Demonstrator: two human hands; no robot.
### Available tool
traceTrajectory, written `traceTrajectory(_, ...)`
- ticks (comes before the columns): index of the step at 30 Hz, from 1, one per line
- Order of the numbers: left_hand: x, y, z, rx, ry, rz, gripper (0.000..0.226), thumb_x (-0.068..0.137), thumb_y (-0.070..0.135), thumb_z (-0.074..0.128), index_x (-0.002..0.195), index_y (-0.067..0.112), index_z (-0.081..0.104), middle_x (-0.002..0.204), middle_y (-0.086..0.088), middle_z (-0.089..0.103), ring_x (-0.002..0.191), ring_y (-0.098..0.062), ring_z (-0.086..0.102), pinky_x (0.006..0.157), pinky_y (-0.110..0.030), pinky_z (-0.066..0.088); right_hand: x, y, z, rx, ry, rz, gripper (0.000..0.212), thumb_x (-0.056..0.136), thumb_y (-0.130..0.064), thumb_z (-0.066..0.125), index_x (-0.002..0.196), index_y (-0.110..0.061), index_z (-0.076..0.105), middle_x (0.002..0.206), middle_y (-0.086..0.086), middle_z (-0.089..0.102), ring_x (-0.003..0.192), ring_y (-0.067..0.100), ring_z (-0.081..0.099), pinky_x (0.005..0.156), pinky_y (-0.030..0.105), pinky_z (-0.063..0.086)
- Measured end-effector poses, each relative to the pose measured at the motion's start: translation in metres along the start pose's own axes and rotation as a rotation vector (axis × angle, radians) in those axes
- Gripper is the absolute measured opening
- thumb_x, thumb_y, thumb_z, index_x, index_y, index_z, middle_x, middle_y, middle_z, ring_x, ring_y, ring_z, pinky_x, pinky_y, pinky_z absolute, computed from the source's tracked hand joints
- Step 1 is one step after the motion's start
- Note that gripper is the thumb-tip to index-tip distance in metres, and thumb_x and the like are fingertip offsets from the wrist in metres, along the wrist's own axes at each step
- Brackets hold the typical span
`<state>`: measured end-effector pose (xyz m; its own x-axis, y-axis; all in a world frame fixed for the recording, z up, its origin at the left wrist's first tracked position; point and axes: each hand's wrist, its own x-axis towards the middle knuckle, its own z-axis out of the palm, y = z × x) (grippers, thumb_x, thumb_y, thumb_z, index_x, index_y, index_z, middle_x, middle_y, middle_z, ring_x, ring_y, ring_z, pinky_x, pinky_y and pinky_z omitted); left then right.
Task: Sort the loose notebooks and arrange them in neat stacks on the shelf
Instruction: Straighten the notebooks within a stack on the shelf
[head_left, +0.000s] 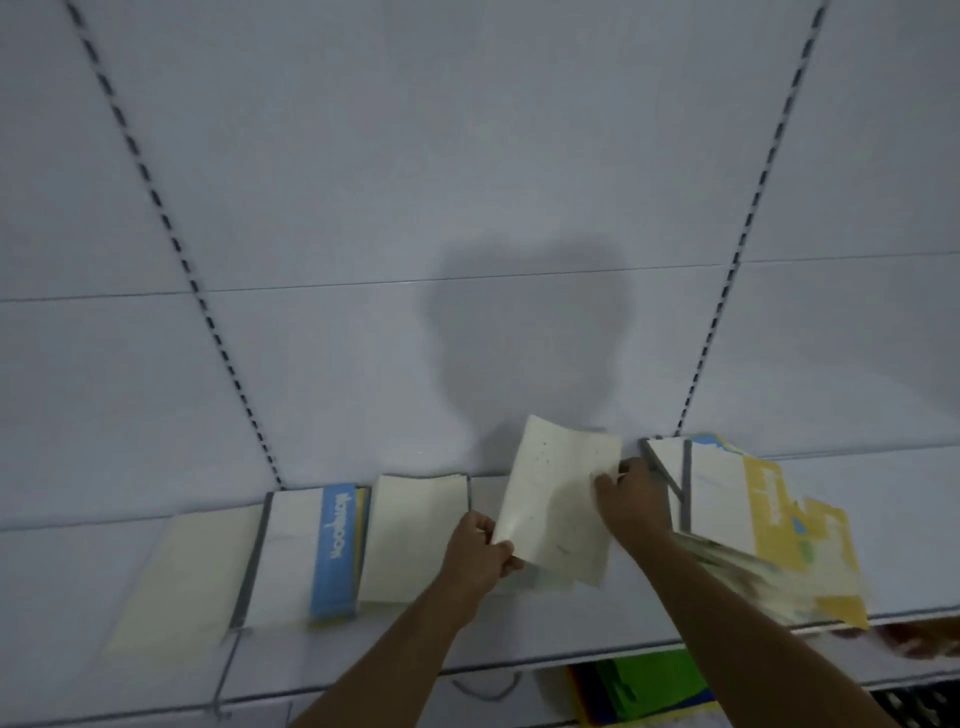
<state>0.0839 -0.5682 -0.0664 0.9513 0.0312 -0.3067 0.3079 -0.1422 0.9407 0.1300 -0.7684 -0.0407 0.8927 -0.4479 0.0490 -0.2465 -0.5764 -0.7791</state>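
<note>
Both of my hands hold a cream, plain-covered notebook (556, 499) tilted up above the white shelf (395, 654). My left hand (480, 551) pinches its lower left corner. My right hand (631, 499) grips its right edge. To the left lie a cream notebook stack (413, 540), a white and blue notebook stack (311, 556) and a pale yellow notebook (182, 582). To the right lies an untidy pile of yellow, white and blue notebooks (769, 525), partly behind my right forearm.
Grey wire dividers (254, 561) (667, 475) split the shelf into bays. The white back panel with slotted uprights (748, 228) rises behind. Below the shelf edge, green and coloured items (649, 686) show on a lower level.
</note>
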Motion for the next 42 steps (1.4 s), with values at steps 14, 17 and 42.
traceTrajectory(14, -0.034, -0.047, -0.161, -0.026, 0.237, -0.036, 0.019, 0.087, -0.003, 0.054, 0.088, 0.012, 0.042, 0.094, -0.014, 0.060, 0.067, -0.018, 0.065, 0.054, -0.024, 0.049, -0.077, -0.098, 0.144, -0.032, -0.300, -0.175, 0.032, 0.083, -0.013, 0.059, 0.112, -0.007, 0.049, 0.104, 0.012, 0.064, 0.087, 0.026, 0.059, 0.072, 0.029, 0.043)
traceTrajectory(17, -0.042, -0.051, -0.189, -0.037, 0.328, -0.052, 0.018, 0.088, -0.001, 0.053, 0.088, 0.013, 0.043, 0.098, -0.015, 0.061, 0.073, -0.021, 0.066, 0.062, -0.031, 0.051, -0.089, -0.122, 0.165, -0.023, -0.337, -0.225, 0.032, 0.085, -0.015, 0.060, 0.112, -0.004, 0.049, 0.104, 0.014, 0.064, 0.093, 0.031, 0.062, 0.073, 0.032, 0.047)
traceTrajectory(42, -0.062, -0.130, -0.401, 0.061, 0.769, -0.217, 0.011, 0.090, 0.008, 0.056, 0.099, 0.010, 0.050, 0.095, -0.016, 0.066, 0.083, -0.028, 0.067, 0.065, -0.033, 0.056, -0.221, -0.244, 0.367, -0.239, -0.751, -0.306, 0.051, 0.088, -0.025, 0.053, 0.134, -0.005, 0.042, 0.129, 0.012, 0.054, 0.114, 0.028, 0.054, 0.088, 0.028, 0.043)
